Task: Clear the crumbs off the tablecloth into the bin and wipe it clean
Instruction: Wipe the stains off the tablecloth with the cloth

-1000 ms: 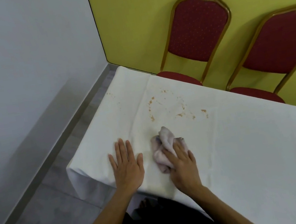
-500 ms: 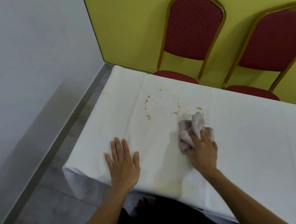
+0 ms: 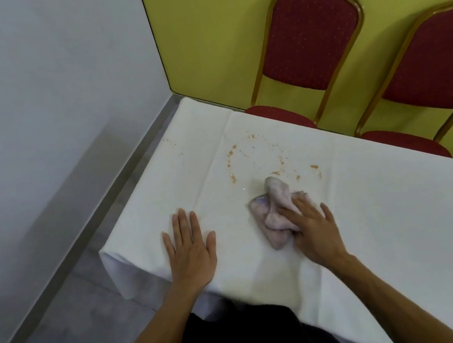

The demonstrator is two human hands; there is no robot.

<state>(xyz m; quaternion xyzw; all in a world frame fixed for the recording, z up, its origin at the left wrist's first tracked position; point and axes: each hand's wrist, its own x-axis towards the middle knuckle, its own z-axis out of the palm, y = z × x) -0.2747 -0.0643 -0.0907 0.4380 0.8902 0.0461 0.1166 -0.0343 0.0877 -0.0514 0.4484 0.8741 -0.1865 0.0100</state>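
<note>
Rag point(image 3: 275, 209) long axis points away toward stains point(image 3: 231, 167); right grip point(image 3: 315, 231), unclenched, presses its near-right side; left grip point(image 3: 192, 251) released, flat on tablecloth point(image 3: 404, 217).

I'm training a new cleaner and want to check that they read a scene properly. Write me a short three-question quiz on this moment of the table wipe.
1. True or false: the left hand lies flat on the tablecloth and holds nothing.
2. Compared with the brown marks, the rag under the right hand lies: A) farther from the person, B) nearer the person, C) on the floor.
3. How many red chairs stand on the far side of the table?
Key: 1 true; 2 B; 3 two.
</note>
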